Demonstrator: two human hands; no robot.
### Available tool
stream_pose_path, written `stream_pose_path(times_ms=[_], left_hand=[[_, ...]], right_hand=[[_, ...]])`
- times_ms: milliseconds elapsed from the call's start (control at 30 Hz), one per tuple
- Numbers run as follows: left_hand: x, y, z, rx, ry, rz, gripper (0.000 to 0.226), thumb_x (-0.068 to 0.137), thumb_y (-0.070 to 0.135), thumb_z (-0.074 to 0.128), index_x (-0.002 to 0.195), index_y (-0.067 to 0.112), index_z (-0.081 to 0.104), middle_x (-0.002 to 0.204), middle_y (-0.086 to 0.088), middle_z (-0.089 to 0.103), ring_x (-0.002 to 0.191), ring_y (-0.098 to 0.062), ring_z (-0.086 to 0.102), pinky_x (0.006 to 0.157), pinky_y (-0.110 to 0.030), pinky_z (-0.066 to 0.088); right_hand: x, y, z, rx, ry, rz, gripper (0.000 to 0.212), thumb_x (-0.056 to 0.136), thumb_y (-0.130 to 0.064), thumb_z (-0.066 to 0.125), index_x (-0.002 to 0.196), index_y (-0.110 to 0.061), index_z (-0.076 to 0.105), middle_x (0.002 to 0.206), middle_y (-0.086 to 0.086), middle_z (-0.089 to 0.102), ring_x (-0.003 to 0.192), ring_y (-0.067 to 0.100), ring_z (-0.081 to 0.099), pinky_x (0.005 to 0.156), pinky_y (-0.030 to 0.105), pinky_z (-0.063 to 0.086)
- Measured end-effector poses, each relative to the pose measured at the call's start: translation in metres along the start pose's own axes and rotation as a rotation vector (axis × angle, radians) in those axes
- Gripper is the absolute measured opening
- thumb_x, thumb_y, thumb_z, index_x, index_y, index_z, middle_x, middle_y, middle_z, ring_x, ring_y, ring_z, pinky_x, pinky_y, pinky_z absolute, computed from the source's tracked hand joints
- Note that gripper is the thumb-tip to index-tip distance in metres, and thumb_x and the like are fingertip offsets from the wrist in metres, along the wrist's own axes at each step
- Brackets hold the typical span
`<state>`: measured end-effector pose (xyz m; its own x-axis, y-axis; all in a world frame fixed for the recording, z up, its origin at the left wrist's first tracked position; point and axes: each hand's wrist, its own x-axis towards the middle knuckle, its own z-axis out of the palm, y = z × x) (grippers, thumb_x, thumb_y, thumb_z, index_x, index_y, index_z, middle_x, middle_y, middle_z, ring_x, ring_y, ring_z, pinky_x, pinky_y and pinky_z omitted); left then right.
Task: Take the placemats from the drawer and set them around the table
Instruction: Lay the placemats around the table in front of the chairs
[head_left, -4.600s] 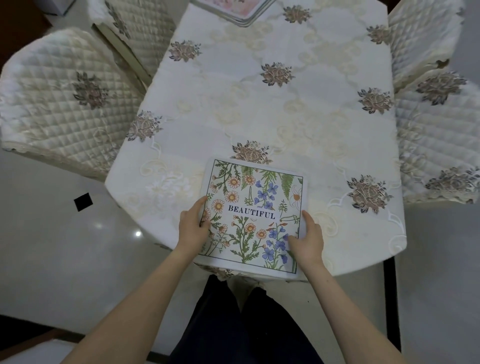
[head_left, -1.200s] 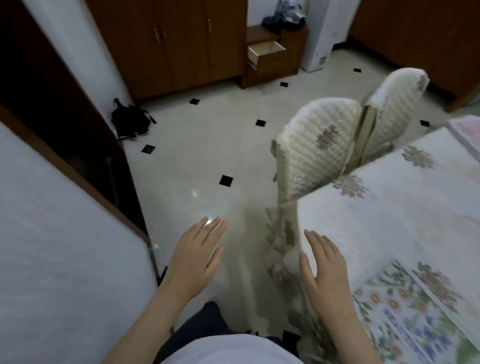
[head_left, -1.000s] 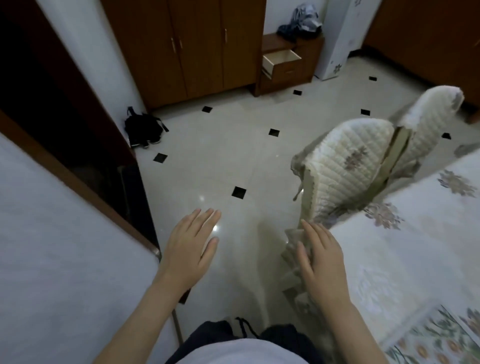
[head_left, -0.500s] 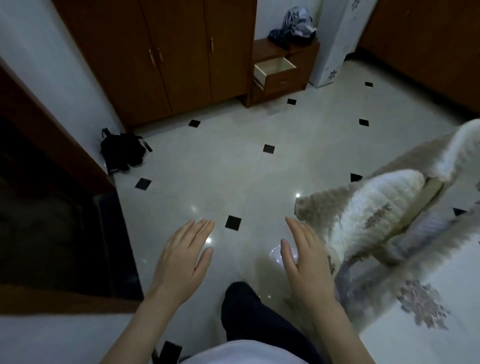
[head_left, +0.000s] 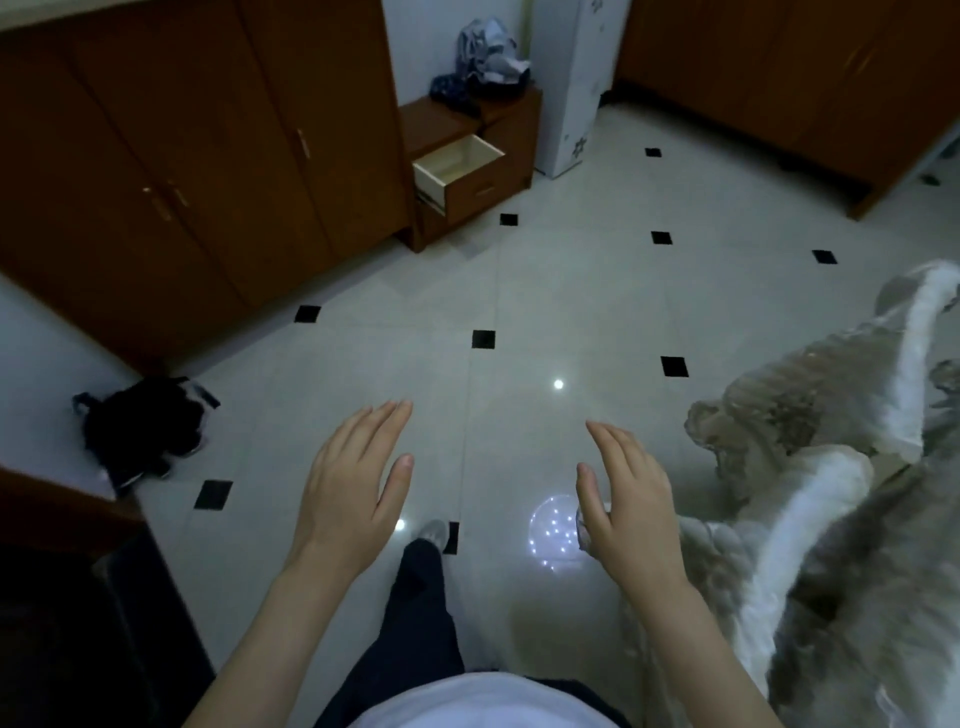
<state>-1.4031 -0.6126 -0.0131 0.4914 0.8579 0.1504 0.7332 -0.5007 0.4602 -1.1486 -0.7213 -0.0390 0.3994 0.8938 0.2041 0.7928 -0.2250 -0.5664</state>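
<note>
A: What has changed?

B: The table and the placemat laid on it have gone from view; the person has turned away and now faces the drawer (head_left: 460, 174), which stands pulled out at about 12 o'clock across the tiled floor (head_left: 519, 312).

A: And the hands?

B: The left hand (head_left: 353, 483) and the right hand (head_left: 623, 499) are both relaxed, fingers straight, carrying nothing.

A: Any placemats visible?

B: None here. The drawer's visible inside looks bare, though I cannot see all of it.

A: So?

B: Probably a walk back for another mat. A blurred quilted chair (head_left: 810, 467) sits at 3 o'clock, a dark bag (head_left: 140, 426) at 9.
</note>
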Motion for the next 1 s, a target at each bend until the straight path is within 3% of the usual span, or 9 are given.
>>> stream_pose_path(times_ms=[200, 400, 467, 667, 1000], left_hand=[[0.165, -0.04, 0.012, 0.0, -0.109, 0.206, 0.052, 0.098, 0.038, 0.029, 0.144, 0.016, 0.041, 0.143, -0.001, 0.048, 0.131, -0.022, 0.043, 0.111, -0.042, 0.033], [0.329, -0.022, 0.019, -0.016, -0.203, 0.485, 0.051, 0.097, 0.038, 0.031, 0.141, 0.016, 0.045, 0.14, -0.001, 0.05, 0.131, -0.022, 0.043, 0.111, -0.033, 0.026], [0.371, -0.005, 0.034, -0.034, -0.238, 0.585, 0.051, 0.097, 0.037, 0.032, 0.14, 0.013, 0.046, 0.139, -0.004, 0.051, 0.129, -0.024, 0.045, 0.111, -0.036, 0.03], [0.458, 0.062, 0.107, -0.118, -0.381, 0.787, 0.051, 0.096, 0.035, 0.034, 0.139, 0.012, 0.048, 0.139, -0.005, 0.052, 0.129, -0.027, 0.046, 0.107, -0.044, 0.037], [0.6, 0.235, 0.207, -0.162, -0.455, 1.047, 0.049, 0.097, 0.034, 0.033, 0.14, 0.015, 0.047, 0.14, 0.001, 0.051, 0.131, -0.021, 0.044, 0.11, -0.033, 0.029]], right_hand=[[0.101, 0.006, 0.029, -0.047, 0.148, 0.181, 0.051, 0.096, -0.039, 0.035, 0.137, -0.012, 0.05, 0.136, 0.003, 0.055, 0.127, 0.023, 0.05, 0.104, 0.045, 0.041], [0.184, 0.0, 0.023, -0.123, 0.337, 0.391, 0.05, 0.096, -0.037, 0.035, 0.137, -0.013, 0.051, 0.135, 0.001, 0.056, 0.126, 0.016, 0.047, 0.105, 0.024, 0.026], [0.201, 0.008, 0.018, -0.157, 0.378, 0.465, 0.048, 0.096, -0.035, 0.036, 0.135, -0.011, 0.052, 0.133, 0.002, 0.057, 0.125, 0.016, 0.047, 0.105, 0.02, 0.023], [0.238, 0.055, 0.001, -0.199, 0.478, 0.674, 0.05, 0.097, -0.037, 0.034, 0.137, -0.012, 0.051, 0.137, 0.002, 0.054, 0.132, 0.019, 0.044, 0.11, 0.036, 0.031], [0.336, 0.188, -0.078, -0.198, 0.706, 0.808, 0.05, 0.096, -0.035, 0.036, 0.136, -0.009, 0.05, 0.134, 0.005, 0.057, 0.126, 0.021, 0.05, 0.106, 0.044, 0.041]])
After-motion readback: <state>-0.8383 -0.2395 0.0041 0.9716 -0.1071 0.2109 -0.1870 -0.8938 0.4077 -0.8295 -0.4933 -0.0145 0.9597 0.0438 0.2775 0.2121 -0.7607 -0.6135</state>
